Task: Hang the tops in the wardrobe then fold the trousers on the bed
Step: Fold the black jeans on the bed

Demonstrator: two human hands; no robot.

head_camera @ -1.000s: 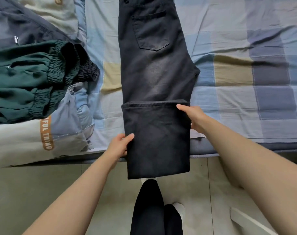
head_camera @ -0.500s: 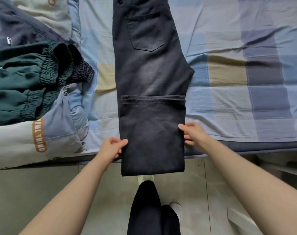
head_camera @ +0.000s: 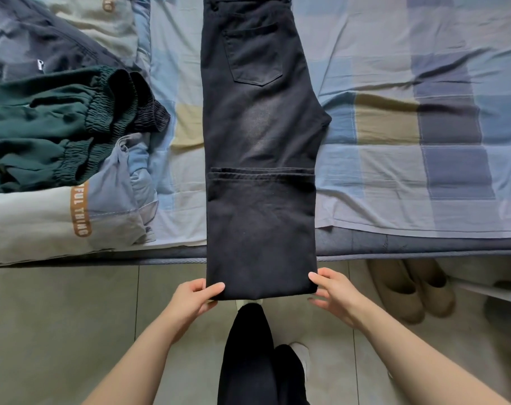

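You hold the jeans by the folded end that overhangs the bed, waistband lying far ahead of your hands, which suggests you are set to carry the fold forward. Your left hand pinches the near left corner, thumb on top. Your right hand pinches the right corner, thumb on top, fingers loosely spread beneath.

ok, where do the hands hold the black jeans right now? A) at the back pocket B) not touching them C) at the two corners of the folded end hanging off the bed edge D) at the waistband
C: the left hand and right hand each pinch a bottom corner of the black jeans, at the folded end that overhangs the bed edge above the floor.
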